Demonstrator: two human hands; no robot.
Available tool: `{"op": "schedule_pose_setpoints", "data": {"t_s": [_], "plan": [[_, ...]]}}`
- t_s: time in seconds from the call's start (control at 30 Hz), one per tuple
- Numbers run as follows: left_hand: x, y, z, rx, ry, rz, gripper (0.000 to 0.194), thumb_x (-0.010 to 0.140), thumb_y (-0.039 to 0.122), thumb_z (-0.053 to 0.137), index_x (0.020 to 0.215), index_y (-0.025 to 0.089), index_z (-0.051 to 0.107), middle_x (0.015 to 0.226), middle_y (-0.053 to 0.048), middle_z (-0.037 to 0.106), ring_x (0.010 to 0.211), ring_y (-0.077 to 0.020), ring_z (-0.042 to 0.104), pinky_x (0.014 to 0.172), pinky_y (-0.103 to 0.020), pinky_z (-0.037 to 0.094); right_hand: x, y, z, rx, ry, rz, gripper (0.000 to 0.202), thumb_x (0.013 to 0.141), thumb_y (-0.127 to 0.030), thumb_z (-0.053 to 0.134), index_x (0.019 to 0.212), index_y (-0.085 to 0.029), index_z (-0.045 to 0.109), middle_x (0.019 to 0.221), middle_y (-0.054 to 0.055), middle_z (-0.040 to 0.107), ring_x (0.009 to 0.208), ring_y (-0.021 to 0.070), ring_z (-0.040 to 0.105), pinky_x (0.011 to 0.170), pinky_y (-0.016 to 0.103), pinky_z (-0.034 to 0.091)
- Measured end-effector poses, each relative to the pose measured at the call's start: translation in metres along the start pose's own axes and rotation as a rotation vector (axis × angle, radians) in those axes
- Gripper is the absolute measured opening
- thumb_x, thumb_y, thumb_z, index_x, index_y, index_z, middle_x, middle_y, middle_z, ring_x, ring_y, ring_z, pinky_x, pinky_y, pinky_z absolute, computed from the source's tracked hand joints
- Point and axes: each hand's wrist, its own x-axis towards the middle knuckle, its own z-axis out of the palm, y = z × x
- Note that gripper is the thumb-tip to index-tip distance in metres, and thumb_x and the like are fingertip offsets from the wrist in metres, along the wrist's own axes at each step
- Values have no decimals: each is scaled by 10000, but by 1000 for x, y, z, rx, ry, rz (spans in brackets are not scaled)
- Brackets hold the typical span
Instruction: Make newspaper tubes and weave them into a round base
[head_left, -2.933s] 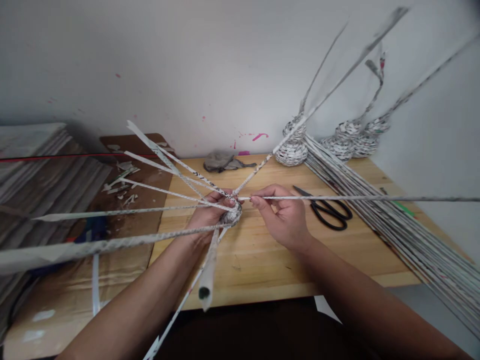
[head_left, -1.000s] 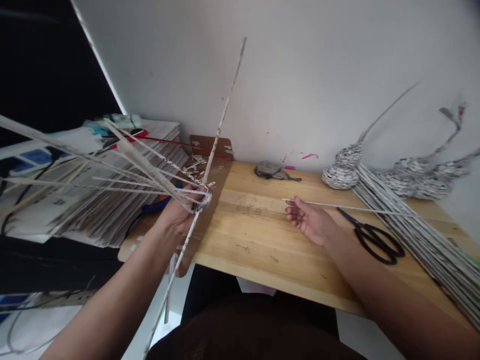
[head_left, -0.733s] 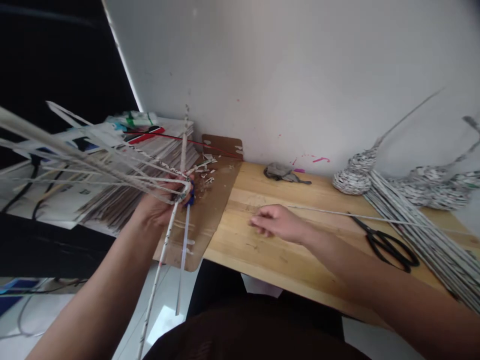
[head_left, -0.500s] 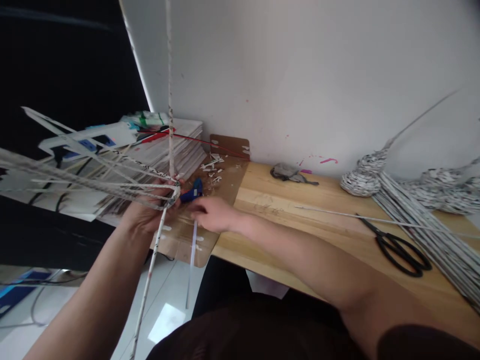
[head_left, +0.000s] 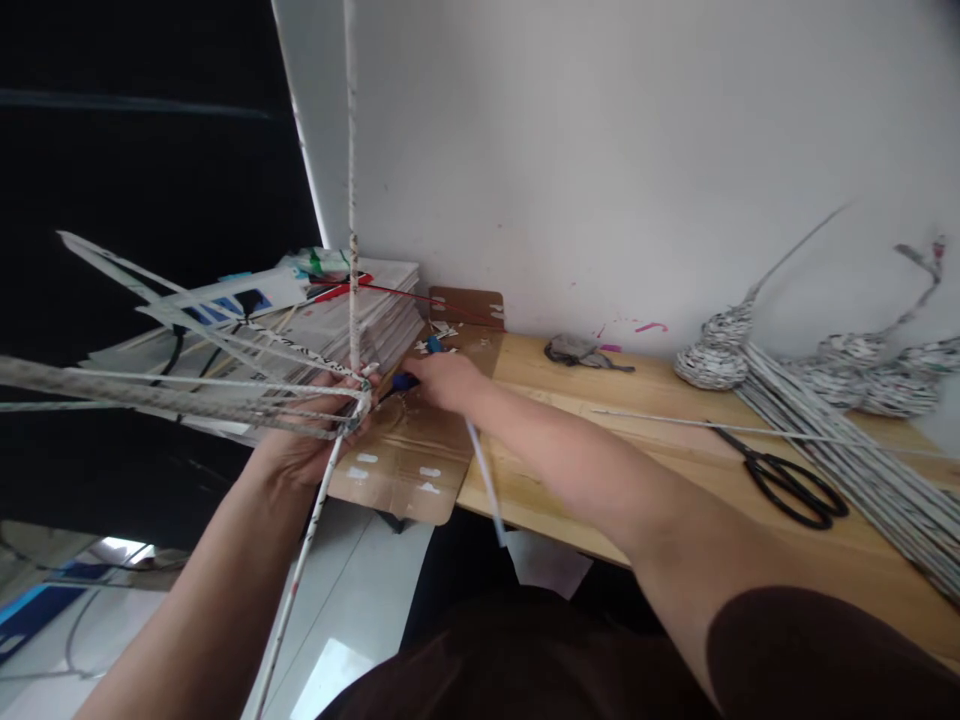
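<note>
My left hand (head_left: 304, 440) is closed round the junction of several thin rolled-newspaper rods (head_left: 354, 200). From that junction the rods fan out left, upward and down toward me. My right hand (head_left: 446, 380) grips a blue glue gun (head_left: 405, 382), just right of the junction and over the cardboard. Much of the gun is hidden by the fingers. A long translucent glue stick (head_left: 487, 480) hangs down behind my right hand, past the table edge.
A cardboard sheet (head_left: 397, 485) covers the table's left end, with paper scraps beyond. Left of it lies a paper stack (head_left: 390, 300). On the wooden table (head_left: 555, 470) are a grey cloth (head_left: 577, 352), black scissors (head_left: 795, 485), a rod bundle (head_left: 847, 450) and woven paper gourds (head_left: 712, 360).
My right hand has lifted the glue gun and moved up and right, its glue stick swinging right with it. My left hand keeps hold of the rods. The view has shifted slightly.
</note>
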Motion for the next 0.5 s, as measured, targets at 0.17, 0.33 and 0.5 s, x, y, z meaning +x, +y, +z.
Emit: {"op": "schedule_pose_setpoints", "data": {"t_s": [0.17, 0.33, 0.5], "plan": [[-7, -18, 6, -5, -28, -50, 209, 681, -2, 734, 790, 137, 621, 721, 4, 687, 513, -80, 588, 415, -137, 483, -56, 37, -53, -52, 76, -7, 386, 744, -81, 619, 1079, -252, 706, 1019, 43, 751, 993, 267, 681, 820, 337, 493], [-13, -50, 18, 32, -109, -144, 233, 635, 41, 799, 798, 131, 660, 711, -7, 690, 530, -80, 582, 413, -131, 449, -119, 42, -51, 751, 164, 338, 331, 785, -167, 589, 1083, -265, 695, 786, 19, 737, 702, 202, 720, 539, 271, 540], [-18, -72, 14, 113, -137, -103, 192, 644, 129, 850, 758, 114, 696, 726, -45, 712, 635, -108, 652, 567, -138, 524, -133, 30, -23, 1065, 442, 448, 283, 806, -466, 674, 933, -214, 695, 748, 31, 714, 580, 149, 697, 447, 213, 535]]}}
